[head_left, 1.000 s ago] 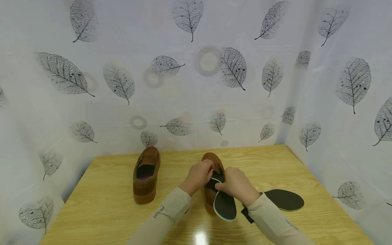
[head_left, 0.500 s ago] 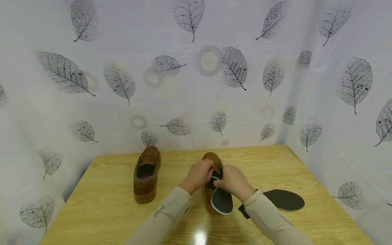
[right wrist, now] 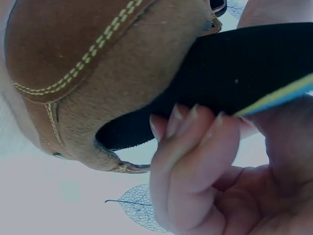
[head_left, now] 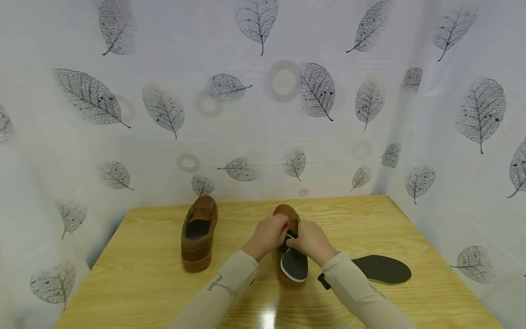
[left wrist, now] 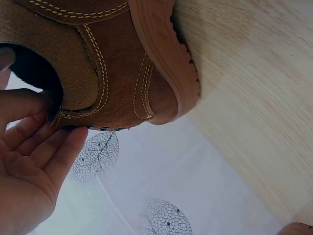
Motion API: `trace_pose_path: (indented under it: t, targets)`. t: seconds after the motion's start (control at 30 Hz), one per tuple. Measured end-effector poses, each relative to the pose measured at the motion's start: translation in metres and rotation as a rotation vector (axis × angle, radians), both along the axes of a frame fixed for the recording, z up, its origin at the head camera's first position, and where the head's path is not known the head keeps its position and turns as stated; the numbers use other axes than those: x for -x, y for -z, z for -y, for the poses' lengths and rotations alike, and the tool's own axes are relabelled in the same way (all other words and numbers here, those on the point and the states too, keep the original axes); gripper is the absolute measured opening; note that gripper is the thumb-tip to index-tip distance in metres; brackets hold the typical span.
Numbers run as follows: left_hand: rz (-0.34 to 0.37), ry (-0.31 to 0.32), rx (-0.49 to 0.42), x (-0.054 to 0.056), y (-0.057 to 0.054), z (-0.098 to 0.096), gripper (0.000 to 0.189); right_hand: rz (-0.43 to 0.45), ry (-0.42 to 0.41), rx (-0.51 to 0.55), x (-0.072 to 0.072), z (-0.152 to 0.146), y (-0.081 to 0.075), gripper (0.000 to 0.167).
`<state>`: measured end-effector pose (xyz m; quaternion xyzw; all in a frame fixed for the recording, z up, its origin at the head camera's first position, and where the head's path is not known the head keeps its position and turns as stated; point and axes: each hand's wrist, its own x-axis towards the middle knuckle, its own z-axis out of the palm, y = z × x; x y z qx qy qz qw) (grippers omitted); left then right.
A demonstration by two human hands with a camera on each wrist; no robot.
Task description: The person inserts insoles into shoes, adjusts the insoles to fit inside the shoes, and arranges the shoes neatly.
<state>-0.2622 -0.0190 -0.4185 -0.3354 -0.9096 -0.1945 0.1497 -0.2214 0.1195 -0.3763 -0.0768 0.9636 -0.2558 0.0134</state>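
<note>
A brown suede shoe (head_left: 286,211) stands at mid-table, toe toward the curtain. My left hand (head_left: 268,236) pinches the edge of its opening, the thumb inside and fingers outside, as the left wrist view shows of the shoe (left wrist: 122,73) and hand (left wrist: 34,166). With my right hand (head_left: 314,242) I grip a black insole (head_left: 295,266) by its sides. Its front part lies inside the opening; the rear end sticks up and back. In the right wrist view the fingers (right wrist: 188,142) curl against the insole (right wrist: 244,63), whose edge is yellow and blue. The insole's tip is hidden.
A matching brown shoe (head_left: 198,244) stands to the left, its opening facing up. On the right a second black insole (head_left: 384,268) lies flat, partly behind my right sleeve. The wooden table (head_left: 144,274) ends at a leaf-patterned curtain (head_left: 263,119) behind and at the sides.
The insole has slid forward, deeper into the shoe, and its rear end sits closer to the opening. My right hand has shifted slightly left with it. The left hand keeps its hold.
</note>
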Motion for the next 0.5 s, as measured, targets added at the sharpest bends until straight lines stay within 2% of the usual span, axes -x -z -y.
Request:
trace_pose_path:
  t: [0.3, 0.5]
  targets:
    - [0.008, 0.004, 0.002, 0.0, 0.0, 0.0, 0.005, -0.01, 0.018, -0.026, 0.009, 0.0, 0.01, 0.032]
    - [-0.004, -0.014, 0.013, 0.001, 0.002, -0.001, 0.006, -0.034, 0.001, -0.049, 0.01, 0.002, 0.013, 0.037]
